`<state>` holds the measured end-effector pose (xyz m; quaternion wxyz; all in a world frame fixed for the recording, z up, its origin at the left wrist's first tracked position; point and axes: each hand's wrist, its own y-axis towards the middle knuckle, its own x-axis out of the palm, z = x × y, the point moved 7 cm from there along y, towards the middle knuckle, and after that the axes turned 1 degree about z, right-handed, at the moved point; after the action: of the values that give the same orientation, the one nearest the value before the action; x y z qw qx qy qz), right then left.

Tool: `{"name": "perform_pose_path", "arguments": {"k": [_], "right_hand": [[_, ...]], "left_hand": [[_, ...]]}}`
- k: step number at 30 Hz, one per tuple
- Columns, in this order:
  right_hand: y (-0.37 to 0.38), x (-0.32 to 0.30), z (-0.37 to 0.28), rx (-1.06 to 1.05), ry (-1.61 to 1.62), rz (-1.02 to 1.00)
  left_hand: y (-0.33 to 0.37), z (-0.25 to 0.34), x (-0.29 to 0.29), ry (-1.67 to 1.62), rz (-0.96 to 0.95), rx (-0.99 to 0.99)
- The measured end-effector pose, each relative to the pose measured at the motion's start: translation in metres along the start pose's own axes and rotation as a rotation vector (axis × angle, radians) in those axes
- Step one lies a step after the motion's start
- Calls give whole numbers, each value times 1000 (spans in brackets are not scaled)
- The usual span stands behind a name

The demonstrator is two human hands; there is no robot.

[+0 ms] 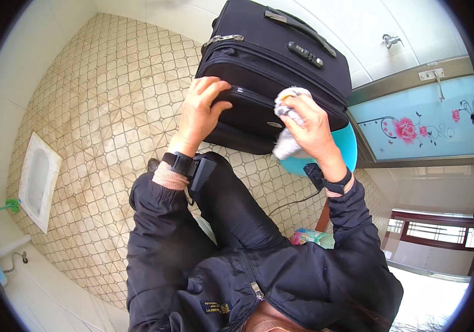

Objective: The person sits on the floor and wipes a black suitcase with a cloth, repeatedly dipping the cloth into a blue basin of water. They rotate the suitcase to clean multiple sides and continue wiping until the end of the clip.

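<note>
A black fabric suitcase [253,72] with a carry handle and a combination lock [304,54] stands before me on the tiled floor. My left hand [202,106] is at the suitcase's near left side, thumb and fingers apart around the edge of its front pocket by a zipper. In my right hand [310,124] a bunched, fluffy white-grey cloth [289,145] is gripped, held at the right part of the suitcase front. Part of the cloth hangs below the fingers, in front of a turquoise basin [345,145] on the floor.
A squat toilet [39,182] is set in the floor at far left, with a green brush [11,205] beside it. On the right are a glass door with pink flowers [414,127] and a wall tap [392,40]. A colourful bag [313,238] lies near my legs.
</note>
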<state>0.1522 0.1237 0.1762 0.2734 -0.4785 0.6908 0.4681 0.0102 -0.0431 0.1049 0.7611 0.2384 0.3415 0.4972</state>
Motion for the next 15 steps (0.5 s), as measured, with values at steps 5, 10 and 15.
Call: {"name": "perform_pose_path", "arguments": {"k": [5, 10, 15], "right_hand": [[26, 49, -23, -139, -39, 17], [46, 58, -51, -245, -162, -16], [45, 38, -59, -269, -214, -35]], "left_hand": [[-5, -7, 5, -101, 54, 58], [-9, -11, 8, -93, 78, 73], [-9, -2, 11, -87, 52, 139]]}}
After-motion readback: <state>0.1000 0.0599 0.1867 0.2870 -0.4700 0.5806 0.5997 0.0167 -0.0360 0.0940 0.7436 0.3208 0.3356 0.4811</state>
